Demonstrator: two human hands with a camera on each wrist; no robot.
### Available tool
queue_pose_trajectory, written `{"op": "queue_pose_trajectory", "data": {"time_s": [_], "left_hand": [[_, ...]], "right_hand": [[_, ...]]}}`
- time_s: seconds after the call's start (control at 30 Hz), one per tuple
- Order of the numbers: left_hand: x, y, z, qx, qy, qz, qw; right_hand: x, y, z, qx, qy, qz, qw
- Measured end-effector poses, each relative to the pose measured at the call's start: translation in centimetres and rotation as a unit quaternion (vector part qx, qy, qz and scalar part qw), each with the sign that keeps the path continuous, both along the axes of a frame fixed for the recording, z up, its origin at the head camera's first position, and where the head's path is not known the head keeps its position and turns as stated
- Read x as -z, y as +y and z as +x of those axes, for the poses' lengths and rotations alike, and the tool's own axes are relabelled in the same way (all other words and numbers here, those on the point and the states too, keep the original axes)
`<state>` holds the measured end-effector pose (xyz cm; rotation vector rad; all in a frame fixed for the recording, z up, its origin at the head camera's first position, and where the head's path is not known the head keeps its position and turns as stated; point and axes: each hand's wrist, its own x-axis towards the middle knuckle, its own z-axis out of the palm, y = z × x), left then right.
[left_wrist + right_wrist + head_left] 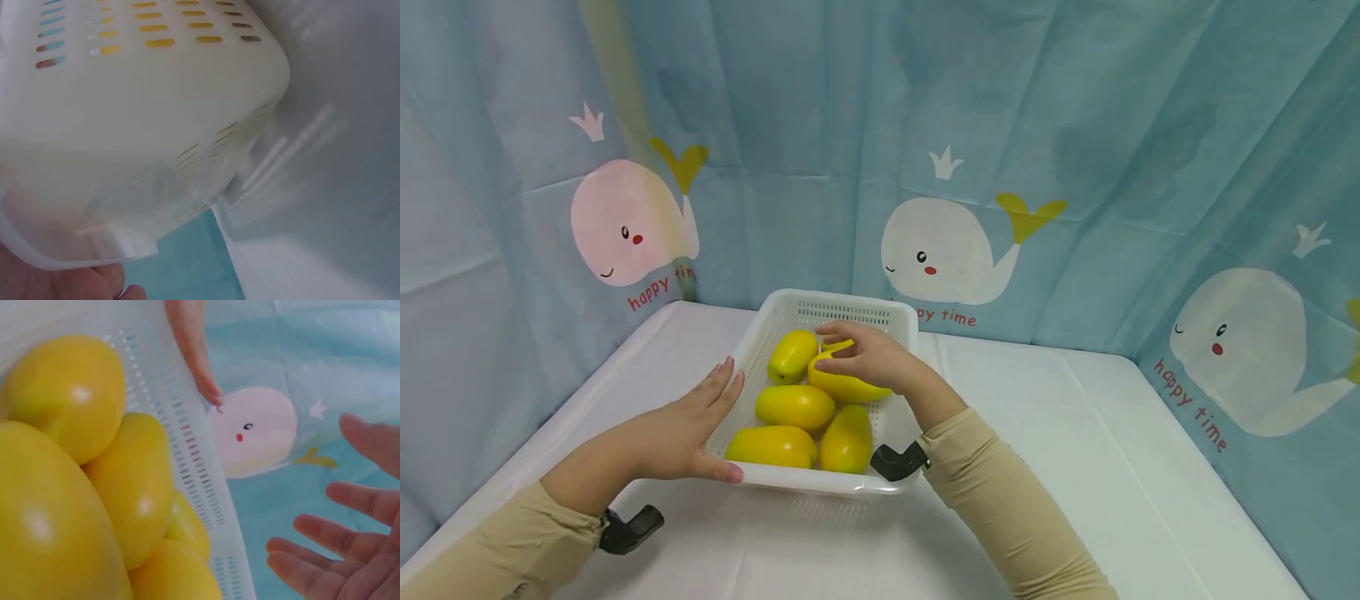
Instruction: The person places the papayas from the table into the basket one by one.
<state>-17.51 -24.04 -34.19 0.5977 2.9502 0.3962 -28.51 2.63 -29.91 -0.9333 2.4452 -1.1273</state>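
Note:
A white perforated plastic basket (805,477) stands on the table and holds several yellow mangoes (795,407). My left hand (688,429) is at the basket's near left corner, fingers straight along the left rim and thumb by the front rim. In the left wrist view, its fingertips (103,278) show at the rim, while the rest is mostly hidden. Over the mangoes at the basket's far right side hovers my right hand (872,358), its fingers spread and loosely bent. The right wrist view shows nothing in that hand (350,556).
A white cloth covers the table (1037,467). Behind and at both sides hangs a light blue curtain (805,167) printed with whales. Each sleeve carries a black wrist mount, one (632,530) left of the basket and another (898,461) by its near right corner.

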Motion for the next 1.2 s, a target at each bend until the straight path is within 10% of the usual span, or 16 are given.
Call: {"op": "queue_pose_trajectory", "data": {"time_s": [0.67, 1.2], "left_hand": [[-0.5, 0.1, -0.4, -0.002, -0.014, 0.001, 0.9999], [-2.0, -1.2, -1.1, -0.03, -0.036, -0.046, 0.9979]], "right_hand": [[-1.0, 2.7, -0.4, 0.031, 0.003, -0.018, 0.9994], [-1.9, 11.7, -1.9, 0.105, 0.063, 0.005, 0.9924]]}}
